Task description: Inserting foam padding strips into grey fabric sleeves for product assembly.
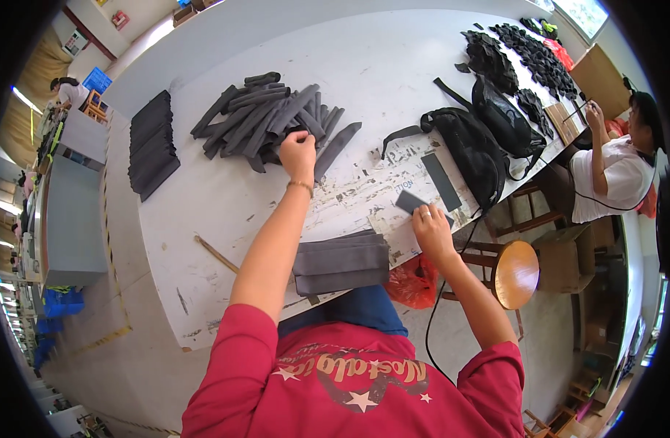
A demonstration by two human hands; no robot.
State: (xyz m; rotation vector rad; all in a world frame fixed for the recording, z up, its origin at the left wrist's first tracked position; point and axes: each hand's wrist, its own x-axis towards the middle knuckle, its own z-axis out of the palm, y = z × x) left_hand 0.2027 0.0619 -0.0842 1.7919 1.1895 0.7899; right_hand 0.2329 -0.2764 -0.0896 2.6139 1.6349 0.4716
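Note:
My left hand (298, 156) reaches into a loose pile of dark grey curled fabric strips (256, 117), its fingers closed on one of the strips. At the table's near edge, my right hand (432, 228) has its fingers curled over a flat dark grey rectangular piece (410, 201), whose far end sticks out past the fingertips. Just beyond it lies a darker flat rectangular strip (441, 182). Between my arms, close to my body, a neat stack of flat dark grey fabric pieces (341, 264) rests on the edge.
Rows of stacked dark strips (152, 142) lie at the left of the white table (378, 66). A wooden stick (216, 253) is near my left forearm. Black bags (462, 150) and heaps of black pieces (528, 55) occupy the right. A co-worker (616, 160) sits beyond a wooden stool (517, 274).

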